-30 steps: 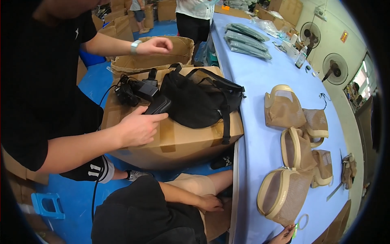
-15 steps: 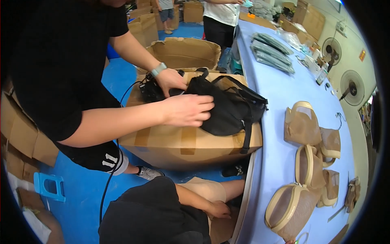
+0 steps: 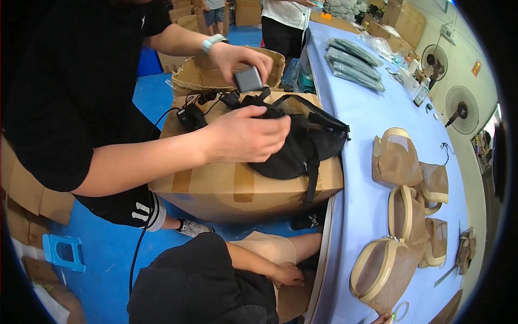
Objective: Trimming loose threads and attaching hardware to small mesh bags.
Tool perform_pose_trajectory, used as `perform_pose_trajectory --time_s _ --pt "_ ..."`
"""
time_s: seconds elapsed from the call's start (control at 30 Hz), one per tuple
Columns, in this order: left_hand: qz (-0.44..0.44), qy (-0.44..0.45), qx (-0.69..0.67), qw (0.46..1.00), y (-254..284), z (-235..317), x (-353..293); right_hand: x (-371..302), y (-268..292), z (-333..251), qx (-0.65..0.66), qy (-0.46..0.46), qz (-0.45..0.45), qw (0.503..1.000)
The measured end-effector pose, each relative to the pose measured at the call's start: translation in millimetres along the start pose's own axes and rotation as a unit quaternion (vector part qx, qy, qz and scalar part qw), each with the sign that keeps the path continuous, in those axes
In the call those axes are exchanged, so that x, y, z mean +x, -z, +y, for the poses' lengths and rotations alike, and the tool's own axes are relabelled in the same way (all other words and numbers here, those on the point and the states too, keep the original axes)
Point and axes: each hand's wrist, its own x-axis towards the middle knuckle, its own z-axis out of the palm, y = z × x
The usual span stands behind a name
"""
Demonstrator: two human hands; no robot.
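Block [image 3: 248, 79] raised | left fingers [image 3: 293, 278] at shorts [image 3: 270, 247] | right fingers [image 3: 383, 318] near 1 bag [image 3: 400, 270]

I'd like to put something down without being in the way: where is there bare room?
The light-blue tabletop is bare between the green packages and the tan mesh bags, and along its left edge beside those bags. It is crowded among the bags themselves and on much of the cardboard box, under the black bag.

One fisheye view looks down from head height, facing along the left edge of the counter [image 3: 358, 121] toward its far end, with the box [image 3: 216, 196] near and the fans [image 3: 462, 109] farther off.
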Motion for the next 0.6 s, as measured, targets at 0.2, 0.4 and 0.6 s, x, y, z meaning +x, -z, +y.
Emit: perform_pose_trajectory --time_s 0.2,0.4,0.6 --pt "-0.021 0.002 -0.004 1.000 4.6 3.5 -0.3 -0.3 1.4 -1.4 -0.041 0.027 0.010 0.999" --pt "-0.031 0.011 -0.004 0.999 1.3 0.7 0.7 0.7 -1.1 8.8 -0.042 0.052 0.020 0.998" --pt "-0.033 0.016 -0.010 0.999 2.3 -0.1 1.5 1.1 -2.7 -0.4 -0.016 0.026 0.010 0.999"
